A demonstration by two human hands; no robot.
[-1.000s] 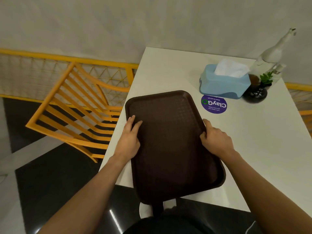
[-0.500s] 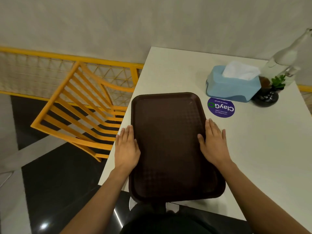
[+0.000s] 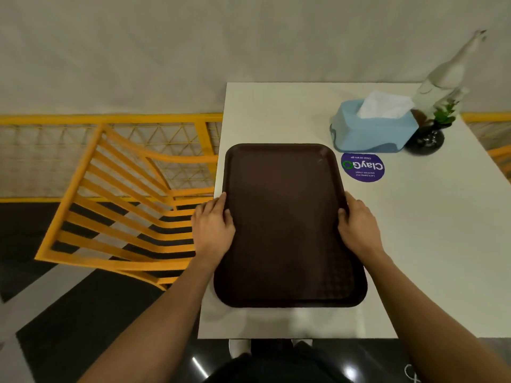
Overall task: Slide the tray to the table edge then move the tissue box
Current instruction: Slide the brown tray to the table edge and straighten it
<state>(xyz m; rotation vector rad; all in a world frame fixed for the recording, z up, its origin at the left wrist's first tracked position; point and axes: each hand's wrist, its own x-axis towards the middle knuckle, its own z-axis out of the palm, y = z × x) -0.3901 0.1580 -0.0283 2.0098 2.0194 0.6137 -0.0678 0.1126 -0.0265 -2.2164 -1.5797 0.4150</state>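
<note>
Tray (image 3: 287, 230) flush along table (image 3: 442, 258) left edge — hands on both rims.

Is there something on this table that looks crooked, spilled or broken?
Nothing stands out. The tray lies flat and empty on the table, square to its edges. The tissue box and small plant stand upright, and no spill shows.

A single head-worn wide-angle view looks forward and steeply down, close over the white worktop (image 3: 431, 244) near its front edge.
</note>
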